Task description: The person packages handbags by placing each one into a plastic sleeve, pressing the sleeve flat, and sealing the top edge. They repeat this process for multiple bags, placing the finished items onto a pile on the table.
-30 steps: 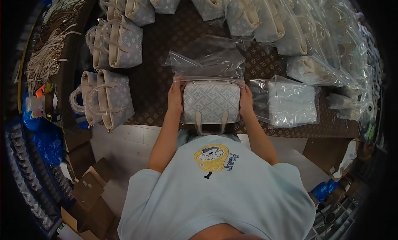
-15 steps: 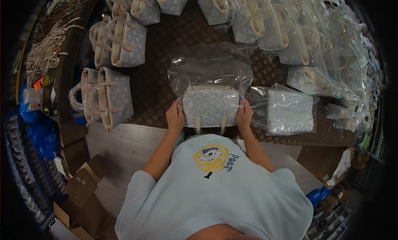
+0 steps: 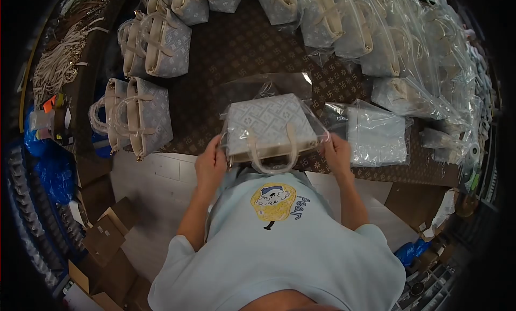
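1. Spread wider than half a second ago, the left hand (image 3: 211,165) and right hand (image 3: 337,154) flank the handbag (image 3: 269,116), its handle end now tipped up.
2. Each grip looks pinched tight on the clear plastic sleeve (image 3: 290,83), seemingly around the handbag.
3. Above the near edge of the table (image 3: 226,50), it seems light, fairly stiff, slippery in film; best held by its sides.
4. Pale, geometric-patterned face; cream handle (image 3: 294,144).
5. Left of it: other handbags (image 3: 157,115); right: a plastic-wrapped stack (image 3: 376,136).
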The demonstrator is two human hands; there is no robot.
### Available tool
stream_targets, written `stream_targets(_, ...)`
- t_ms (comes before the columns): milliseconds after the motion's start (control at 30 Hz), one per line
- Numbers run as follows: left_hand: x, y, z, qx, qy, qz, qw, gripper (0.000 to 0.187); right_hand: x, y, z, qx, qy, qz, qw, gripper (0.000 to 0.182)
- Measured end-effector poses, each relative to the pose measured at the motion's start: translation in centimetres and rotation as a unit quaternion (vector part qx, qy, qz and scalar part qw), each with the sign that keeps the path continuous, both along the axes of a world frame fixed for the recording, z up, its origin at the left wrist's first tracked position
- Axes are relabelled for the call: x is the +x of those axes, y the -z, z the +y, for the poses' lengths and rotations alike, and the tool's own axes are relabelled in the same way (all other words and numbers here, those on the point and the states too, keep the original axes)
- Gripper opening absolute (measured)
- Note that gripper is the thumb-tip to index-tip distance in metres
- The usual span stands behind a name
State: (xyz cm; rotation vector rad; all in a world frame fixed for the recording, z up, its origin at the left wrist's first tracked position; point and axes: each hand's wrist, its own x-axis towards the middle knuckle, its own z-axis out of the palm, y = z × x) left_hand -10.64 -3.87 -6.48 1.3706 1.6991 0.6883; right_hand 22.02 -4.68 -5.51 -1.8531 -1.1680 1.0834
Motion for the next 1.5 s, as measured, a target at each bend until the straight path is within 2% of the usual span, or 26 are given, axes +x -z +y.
stream_targets(33,-0.1,-2.3,1.5,-0.009,-0.009,-0.058,0.998,0.041,0.3,-2.1,1.4,0.025,-0.013,-0.038,0.999,0.028)
stream_targets(67,-0.3,-6.1,2.5,-0.006,-0.009,-0.057,0.998,0.041,0.3,-5.1,2.7,0.05,-0.016,-0.066,0.996,0.028)
stream_targets(133,-0.5,-12.5,3.9,-0.11,-0.015,-0.201,0.973,0.046,0.4,-9.7,4.5,0.078,-0.018,-0.095,0.992,0.029)
stream_targets(233,-1.0,-12.7,5.7,-0.07,-0.073,-0.157,0.982,0.046,0.7,-12.1,5.8,0.079,-0.084,-0.082,0.99,0.03)
stream_targets(367,-0.9,-12.5,4.7,-0.031,-0.049,-0.126,0.99,0.043,0.9,-11.9,5.0,0.074,-0.116,-0.131,0.982,0.032)
stream_targets(433,-1.2,-12.2,5.0,0.037,0.019,0.018,0.999,0.041,0.6,-12.1,5.5,0.099,-0.133,-0.155,0.974,0.032)
stream_targets(467,-0.9,-12.5,5.0,0.03,0.018,0.02,0.999,0.041,-0.1,-12.8,5.2,0.094,-0.11,-0.092,0.985,0.033)
stream_targets(500,-0.3,-12.9,5.4,0.055,0.06,0.077,0.994,0.04,-0.4,-13.2,4.6,0.086,-0.086,-0.031,0.992,0.033)
stream_targets(533,0.1,-13.0,6.2,0.091,0.102,0.132,0.982,0.039,-0.3,-12.9,4.9,0.083,-0.091,-0.031,0.992,0.034)
stream_targets(567,-0.2,-12.8,7.1,0.098,0.102,0.131,0.981,0.039,-0.3,-12.9,4.9,0.09,-0.09,-0.034,0.991,0.034)
stream_targets(633,-1.6,-11.7,8.4,0.048,0.016,0.098,0.994,0.038,-0.1,-12.7,4.4,0.094,-0.087,-0.033,0.991,0.033)
stream_targets(667,-2.0,-11.1,8.3,0.042,0.02,0.1,0.994,0.038,-0.1,-12.1,4.1,0.088,-0.083,-0.03,0.992,0.033)
stream_targets(733,-2.0,-10.3,9.1,0.09,0.039,0.166,0.981,0.038,0.1,-10.9,4.6,0.052,-0.107,-0.177,0.977,0.032)
stream_targets(767,-1.7,-10.6,9.2,0.09,0.051,0.163,0.981,0.038,0.0,-11.2,4.1,0.048,-0.096,-0.178,0.978,0.032)
stream_targets(833,-0.9,-12.0,8.9,0.055,0.055,0.241,0.968,0.038,-0.3,-12.6,4.0,0.047,-0.133,-0.371,0.918,0.021)
stream_targets(867,-0.8,-12.8,8.4,0.053,0.062,0.24,0.967,0.038,-0.7,-13.8,3.5,0.042,-0.129,-0.371,0.919,0.021)
stream_targets(900,-0.6,-13.5,8.2,0.081,0.041,0.23,0.969,0.037,-1.0,-15.3,3.3,0.11,-0.123,-0.351,0.922,0.014)
stream_targets(933,-0.4,-14.3,7.9,0.107,0.021,0.221,0.969,0.038,-1.3,-16.2,3.2,0.175,-0.117,-0.328,0.921,0.017)
stream_targets(967,-0.3,-15.2,7.7,0.107,0.027,0.22,0.969,0.038,-1.4,-16.6,3.1,0.172,-0.112,-0.328,0.922,0.017)
stream_targets(1000,-0.2,-16.1,7.6,0.239,0.157,0.242,0.927,0.039,-1.3,-16.9,3.4,0.231,-0.214,-0.329,0.891,0.023)
stream_targets(1033,-0.1,-16.6,7.4,0.36,0.282,0.255,0.852,0.041,-1.4,-17.0,3.5,0.283,-0.313,-0.323,0.847,0.032)
stream_targets(1067,0.2,-16.3,7.4,0.36,0.284,0.253,0.852,0.041,-1.3,-16.0,3.9,0.282,-0.311,-0.323,0.848,0.032)
stream_targets(1133,0.8,-15.2,7.8,0.288,0.369,0.216,0.857,0.04,-1.1,-13.4,5.2,0.264,-0.334,-0.381,0.821,0.036)
stream_targets(1233,0.5,-14.5,9.0,0.306,0.342,0.247,0.853,0.039,-1.0,-14.3,5.9,0.291,-0.322,-0.364,0.824,0.037)
stream_targets(1367,-0.2,-15.0,9.6,0.298,0.368,0.288,0.833,0.035,-0.9,-14.0,6.6,0.28,-0.333,-0.361,0.825,0.035)
stream_targets(1500,-2.6,-13.7,11.3,0.267,0.349,0.357,0.824,0.015,0.7,-13.0,7.4,0.221,-0.369,-0.384,0.817,0.021)
